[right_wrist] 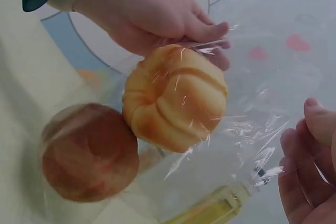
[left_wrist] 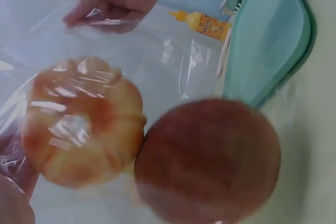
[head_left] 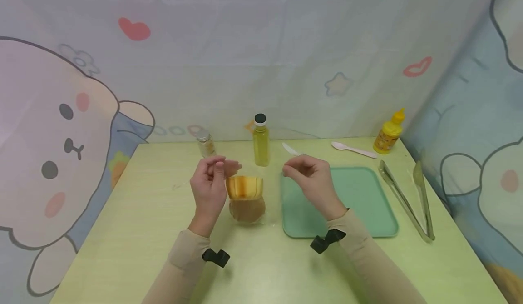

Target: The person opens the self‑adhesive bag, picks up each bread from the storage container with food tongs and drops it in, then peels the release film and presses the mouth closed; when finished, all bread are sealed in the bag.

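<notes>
A clear plastic bag (right_wrist: 247, 124) hangs between my two hands, with two toy-like breads inside. The upper one is a golden scored bun (head_left: 245, 188); a round brown bun (head_left: 247, 211) sits below it. My left hand (head_left: 209, 188) pinches the bag's left side near its top, thumb and fingers on the film (right_wrist: 226, 43). Apart to the right, my right hand (head_left: 312, 183) pinches the opposite side; the left wrist view shows its fingertips on the film. Reflections hide the exact line of the bag's mouth.
Right of the bag lies a green tray (head_left: 351, 204), with metal tongs (head_left: 408, 204) beyond it. Along the back stand a shaker jar (head_left: 205, 143), an oil bottle (head_left: 261, 145) and a yellow squeeze bottle (head_left: 388, 133). A white plastic knife (head_left: 290, 149) and pink spoon (head_left: 353, 150) lie there too.
</notes>
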Motion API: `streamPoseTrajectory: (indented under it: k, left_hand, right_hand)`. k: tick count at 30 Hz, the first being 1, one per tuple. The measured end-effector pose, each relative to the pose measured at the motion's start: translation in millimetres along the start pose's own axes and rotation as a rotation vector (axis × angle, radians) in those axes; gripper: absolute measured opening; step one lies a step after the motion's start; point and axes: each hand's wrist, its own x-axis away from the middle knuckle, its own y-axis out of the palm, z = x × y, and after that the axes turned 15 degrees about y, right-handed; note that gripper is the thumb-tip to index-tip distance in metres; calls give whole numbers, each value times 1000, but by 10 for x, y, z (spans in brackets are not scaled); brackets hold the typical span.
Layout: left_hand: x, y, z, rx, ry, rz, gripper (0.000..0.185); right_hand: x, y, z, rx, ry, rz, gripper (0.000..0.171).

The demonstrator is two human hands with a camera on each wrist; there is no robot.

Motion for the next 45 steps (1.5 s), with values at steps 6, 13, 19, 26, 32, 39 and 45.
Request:
streamPoseTrajectory:
  k: [6, 13, 19, 26, 32, 39, 45]
  left_hand:
    - [-86, -178, 3, 97, -47, -102, 11]
    - [-231, -374, 77, 172, -101, -183, 13]
    - [-297, -466, 117, 212, -302, -230, 23]
    - [-339, -478, 144, 225, -356, -265, 26]
    - [-385, -463, 163, 264, -341, -299, 25]
    - [-370, -427, 146, 319, -335, -269, 24]
    - [-348, -386, 141, 366, -378, -207, 16]
  right_hand:
    - [-61, -93, -109, -15, -26, -17, 7]
    - [-133, -204, -156, 9, -38, -90, 12]
    - [-143, -258, -223, 4, -63, -146, 15]
    - [-137, -288, -287, -17, -59, -159, 18]
    - [-151, -330, -324, -62, -82, -179, 21]
    - [-142, -396, -328, -71, -103, -215, 26]
    - [-136, -444, -320, -107, -142, -255, 21]
